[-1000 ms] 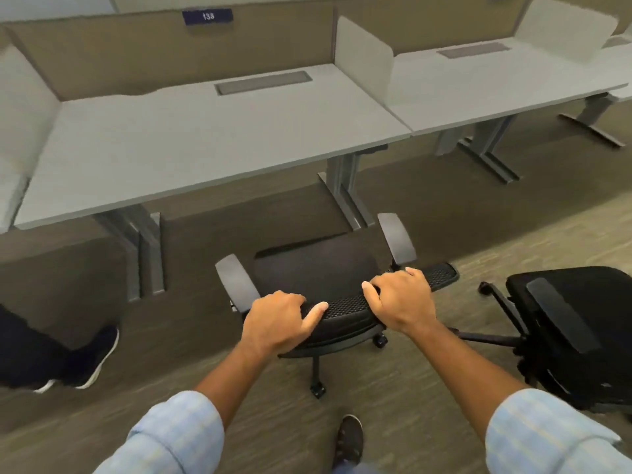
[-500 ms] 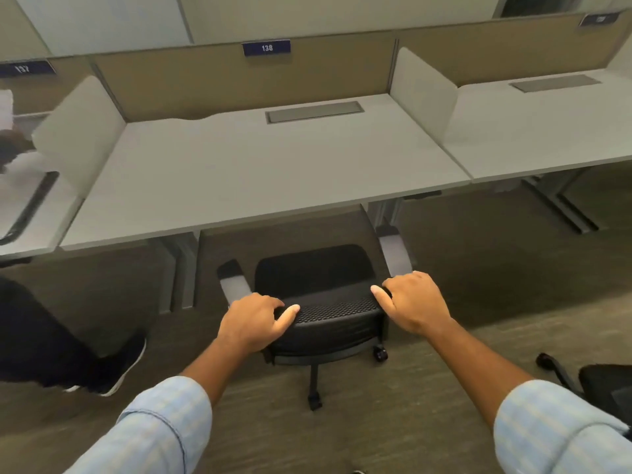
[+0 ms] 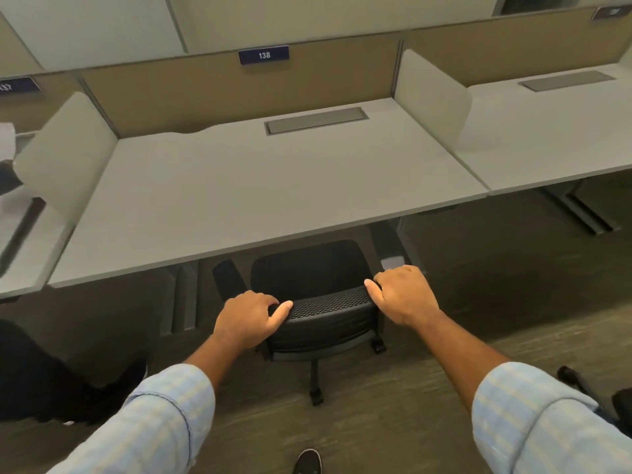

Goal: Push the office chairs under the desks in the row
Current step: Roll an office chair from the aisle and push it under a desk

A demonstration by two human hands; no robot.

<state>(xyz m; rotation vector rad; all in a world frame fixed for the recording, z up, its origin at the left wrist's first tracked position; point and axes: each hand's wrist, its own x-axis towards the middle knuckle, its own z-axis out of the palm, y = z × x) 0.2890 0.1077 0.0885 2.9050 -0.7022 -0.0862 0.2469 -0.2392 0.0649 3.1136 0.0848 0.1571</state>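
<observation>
A black mesh-backed office chair (image 3: 318, 289) stands at the front edge of the grey desk (image 3: 266, 186) labelled 138, its seat partly under the top. My left hand (image 3: 248, 318) grips the left end of the backrest's top rim. My right hand (image 3: 405, 295) grips the right end. The chair's armrests sit just below the desk edge, and its wheeled base (image 3: 316, 384) shows on the carpet.
Another person's dark leg and shoe (image 3: 58, 388) stand at the left. A second black chair (image 3: 602, 395) pokes in at the lower right. Neighbouring desks (image 3: 561, 138) flank both sides, with metal desk legs (image 3: 184, 302) beneath and divider panels (image 3: 431, 104) between.
The chair has rolled forward toward the desk with both hands on its backrest; its seat now lies partly under the desktop. The second chair has slid almost out of view to the right.
</observation>
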